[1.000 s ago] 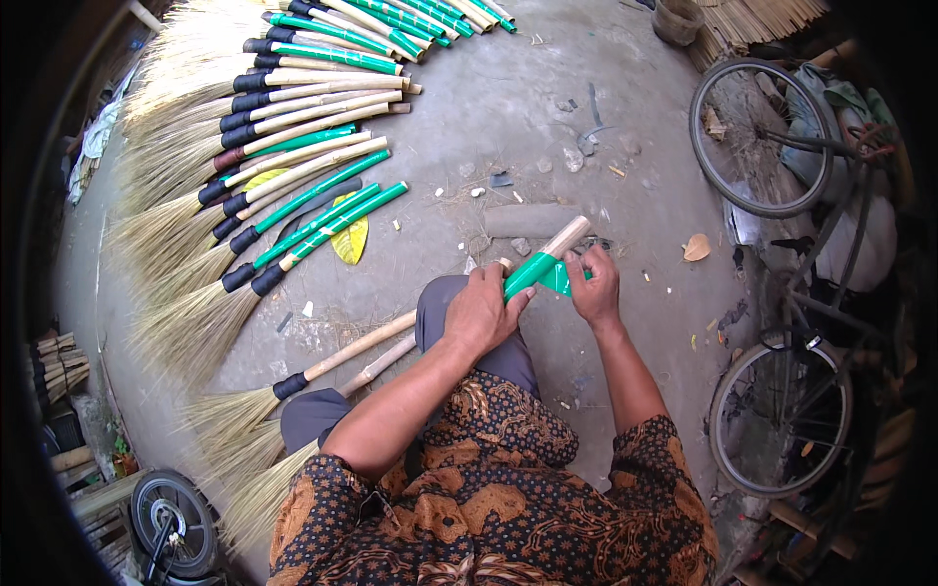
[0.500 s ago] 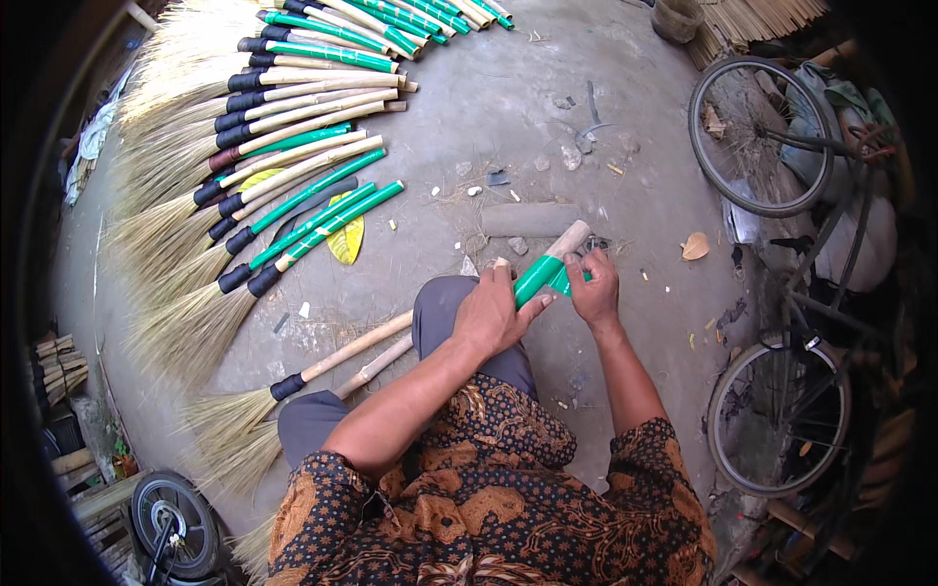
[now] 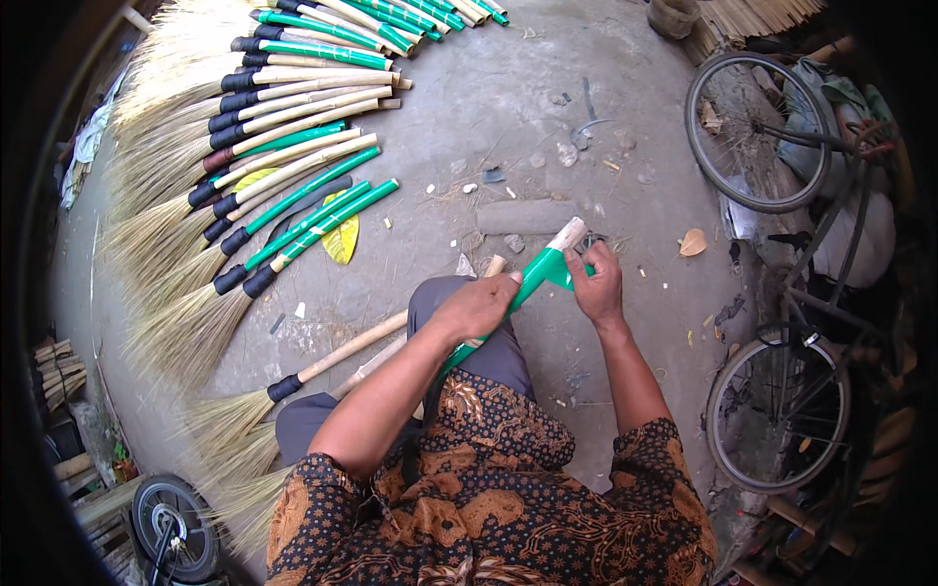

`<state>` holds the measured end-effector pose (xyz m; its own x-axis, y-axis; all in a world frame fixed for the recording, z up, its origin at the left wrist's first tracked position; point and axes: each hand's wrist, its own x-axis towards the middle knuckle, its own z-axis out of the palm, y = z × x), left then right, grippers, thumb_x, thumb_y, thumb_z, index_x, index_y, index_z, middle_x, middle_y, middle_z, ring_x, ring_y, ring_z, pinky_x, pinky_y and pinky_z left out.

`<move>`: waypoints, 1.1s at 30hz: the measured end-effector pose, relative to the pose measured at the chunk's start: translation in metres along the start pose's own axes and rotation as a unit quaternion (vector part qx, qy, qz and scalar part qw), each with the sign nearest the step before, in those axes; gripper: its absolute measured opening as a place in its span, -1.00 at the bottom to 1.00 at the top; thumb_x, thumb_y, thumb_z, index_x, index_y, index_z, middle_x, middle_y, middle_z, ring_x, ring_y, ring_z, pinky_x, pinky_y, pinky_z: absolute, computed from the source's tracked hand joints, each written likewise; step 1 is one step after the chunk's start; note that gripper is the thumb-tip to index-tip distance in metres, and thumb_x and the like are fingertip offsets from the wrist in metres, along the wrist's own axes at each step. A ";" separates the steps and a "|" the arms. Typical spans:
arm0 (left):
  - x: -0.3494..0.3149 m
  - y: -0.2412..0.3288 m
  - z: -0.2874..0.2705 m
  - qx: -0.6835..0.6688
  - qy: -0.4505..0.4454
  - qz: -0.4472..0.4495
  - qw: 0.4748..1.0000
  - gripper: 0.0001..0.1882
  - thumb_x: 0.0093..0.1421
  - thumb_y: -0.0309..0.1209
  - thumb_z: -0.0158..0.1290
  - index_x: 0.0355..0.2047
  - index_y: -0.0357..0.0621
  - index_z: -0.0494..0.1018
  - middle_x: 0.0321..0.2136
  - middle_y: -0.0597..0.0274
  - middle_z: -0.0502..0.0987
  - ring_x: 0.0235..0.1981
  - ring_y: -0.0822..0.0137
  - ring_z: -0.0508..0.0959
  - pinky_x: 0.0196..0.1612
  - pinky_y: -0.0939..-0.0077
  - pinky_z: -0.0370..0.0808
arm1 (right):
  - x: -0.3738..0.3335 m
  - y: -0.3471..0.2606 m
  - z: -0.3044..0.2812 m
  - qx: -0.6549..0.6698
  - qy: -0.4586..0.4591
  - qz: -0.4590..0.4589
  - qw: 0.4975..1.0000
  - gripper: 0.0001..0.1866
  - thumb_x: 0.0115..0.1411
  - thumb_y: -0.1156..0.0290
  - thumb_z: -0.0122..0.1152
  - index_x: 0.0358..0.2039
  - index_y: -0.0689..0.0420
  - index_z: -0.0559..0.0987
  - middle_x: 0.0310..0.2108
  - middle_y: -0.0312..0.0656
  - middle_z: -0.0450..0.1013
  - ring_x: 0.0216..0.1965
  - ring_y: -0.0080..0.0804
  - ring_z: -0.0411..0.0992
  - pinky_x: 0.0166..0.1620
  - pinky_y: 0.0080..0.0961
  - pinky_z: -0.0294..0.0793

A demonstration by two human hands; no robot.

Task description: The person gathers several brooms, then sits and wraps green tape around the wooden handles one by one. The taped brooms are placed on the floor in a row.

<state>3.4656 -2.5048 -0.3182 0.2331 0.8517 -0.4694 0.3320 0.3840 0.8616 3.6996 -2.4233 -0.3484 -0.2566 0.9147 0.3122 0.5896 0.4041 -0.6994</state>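
A broom handle slants across my lap, wrapped in green plastic with bare pale wood at its upper tip. My left hand is closed around the handle below that tip. A loose end of the green plastic strip is stretched off the handle, pinched between the fingers of my right hand. Under my left forearm lie two plain-handled brooms, one with a bare wooden handle and a black binding. My forearm and shirt hide the lower part of the held broom.
Several finished-looking brooms lie fanned on the concrete floor at the left, some with green handles. A yellow leaf sits by them. A bicycle lines the right side. A wheel stands lower left; a bucket is at the top.
My left hand has slid down and left along the handle, and more green wrapping shows above and below it. My right hand still pinches the strip, close to where it was.
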 end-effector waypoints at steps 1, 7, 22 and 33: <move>-0.003 0.004 0.008 0.127 0.084 0.030 0.988 -0.44 0.52 0.08 -0.03 0.04 -0.27 0.43 -0.29 -0.09 0.66 -0.22 -0.05 0.70 -0.02 0.11 0.61 | 0.001 -0.001 0.001 -0.013 0.000 0.024 1.000 -0.58 0.33 0.18 0.40 -0.54 0.14 0.46 -0.50 -0.15 0.37 -0.41 -0.09 0.37 -0.23 -0.15 0.27; -0.007 0.001 -0.005 0.079 0.143 0.065 0.984 -0.48 0.42 -0.02 0.18 0.10 -0.21 0.41 -0.43 0.01 0.58 -0.32 0.05 0.67 -0.20 0.10 0.59 | -0.001 0.006 -0.004 0.040 0.041 -0.051 0.997 -0.57 0.34 0.18 0.39 -0.54 0.15 0.45 -0.50 -0.17 0.36 -0.42 -0.12 0.36 -0.23 -0.18 0.26; -0.002 0.004 -0.030 -0.075 -0.076 0.014 0.994 -0.46 0.55 0.04 -0.06 0.18 -0.20 0.40 -0.35 0.09 0.63 -0.43 0.21 0.69 -0.33 0.31 0.64 | -0.004 0.004 0.011 0.065 0.077 -0.060 0.993 -0.52 0.34 0.14 0.39 -0.57 0.16 0.41 -0.52 -0.13 0.33 -0.43 -0.06 0.35 -0.26 -0.17 0.27; -0.009 0.015 -0.020 0.076 0.095 0.066 0.990 -0.46 0.54 0.02 -0.04 0.22 -0.19 0.40 -0.40 0.18 0.57 -0.38 0.32 0.65 -0.29 0.34 0.61 | 0.009 -0.022 0.004 0.047 0.067 -0.083 0.993 -0.58 0.35 0.26 0.38 -0.53 0.17 0.40 -0.53 -0.15 0.28 -0.46 -0.16 0.28 -0.30 -0.20 0.26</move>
<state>3.4502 -2.5000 -0.2975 0.1118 0.9481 -0.2976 0.4476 0.2193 0.8669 3.6809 -2.4239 -0.3329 -0.2367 0.8289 0.5068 0.4715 0.5541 -0.6860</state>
